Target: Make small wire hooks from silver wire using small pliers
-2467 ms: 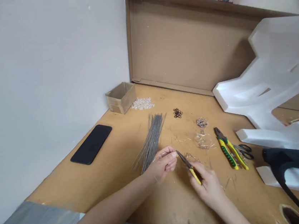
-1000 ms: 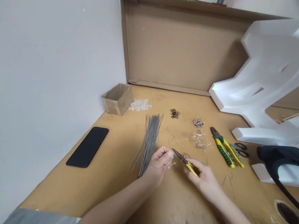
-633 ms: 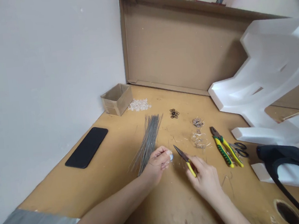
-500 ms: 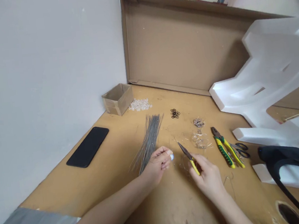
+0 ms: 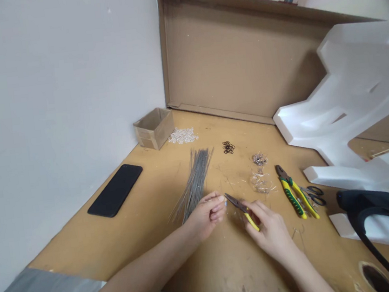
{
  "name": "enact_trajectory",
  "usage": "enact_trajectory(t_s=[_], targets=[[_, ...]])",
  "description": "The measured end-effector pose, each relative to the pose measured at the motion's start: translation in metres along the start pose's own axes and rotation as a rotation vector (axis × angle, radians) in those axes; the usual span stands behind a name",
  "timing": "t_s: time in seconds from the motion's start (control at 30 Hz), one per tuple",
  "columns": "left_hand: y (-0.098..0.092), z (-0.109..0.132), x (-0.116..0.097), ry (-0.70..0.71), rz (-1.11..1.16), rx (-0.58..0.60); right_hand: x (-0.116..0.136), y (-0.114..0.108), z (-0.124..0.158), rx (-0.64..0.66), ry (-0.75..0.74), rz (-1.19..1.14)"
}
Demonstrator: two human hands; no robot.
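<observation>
My left hand [image 5: 209, 213] is closed in a pinch beside a bundle of thin grey wires [image 5: 195, 181]. A tiny bluish spot shows at its fingertips; what they hold is too small to make out. My right hand [image 5: 267, 224] grips yellow-handled needle-nose pliers [image 5: 238, 204], their dark jaws pointing up and left. The pliers' tip is right by the left fingertips; whether it touches anything there I cannot tell. Bent wire pieces [image 5: 262, 182] lie beyond the right hand, below a small heap of metal pieces [image 5: 259, 159].
Green-and-yellow pliers [image 5: 295, 195] and black-handled scissors [image 5: 315, 194] lie at the right, near white foam [image 5: 354, 99]. Black rings [image 5: 229, 147], small clear pieces [image 5: 183, 135] and a cardboard box [image 5: 154, 132] sit farther back. A black phone [image 5: 115, 190] lies left. A cardboard wall [image 5: 240, 56] closes the back.
The needle-nose pliers in my right hand have moved left and slightly down, bringing their tip close to my left fingertips. My left hand has stayed nearly in place, still pinched.
</observation>
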State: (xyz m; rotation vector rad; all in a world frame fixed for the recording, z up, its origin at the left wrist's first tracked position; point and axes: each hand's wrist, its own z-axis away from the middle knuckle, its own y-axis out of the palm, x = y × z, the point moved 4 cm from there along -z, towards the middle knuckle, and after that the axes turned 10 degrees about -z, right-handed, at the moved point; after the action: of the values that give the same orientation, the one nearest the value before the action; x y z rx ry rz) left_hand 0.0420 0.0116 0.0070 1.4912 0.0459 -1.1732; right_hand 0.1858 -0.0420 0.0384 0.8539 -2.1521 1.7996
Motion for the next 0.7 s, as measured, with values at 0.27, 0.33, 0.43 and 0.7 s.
enact_trajectory(t_s=[0.27, 0.33, 0.43, 0.7], targets=[[0.0018, 0.0011, -0.0020, 0.048, -0.070, -0.015, 0.0032, 0.0022, 0.0019, 0.009, 0.059, -0.075], [0.0011, 0.0010, -0.0021, 0.065, -0.105, -0.030, 0.0042, 0.0000, 0.0030, -0.019, 0.065, -0.021], [-0.0010, 0.0005, -0.0019, 0.108, -0.163, -0.065, 0.0059, -0.0022, 0.0046, -0.047, 0.044, 0.069], [-0.0036, -0.0004, -0.0003, 0.146, -0.223, -0.113, 0.0062, -0.0017, 0.0058, -0.054, 0.056, 0.043]])
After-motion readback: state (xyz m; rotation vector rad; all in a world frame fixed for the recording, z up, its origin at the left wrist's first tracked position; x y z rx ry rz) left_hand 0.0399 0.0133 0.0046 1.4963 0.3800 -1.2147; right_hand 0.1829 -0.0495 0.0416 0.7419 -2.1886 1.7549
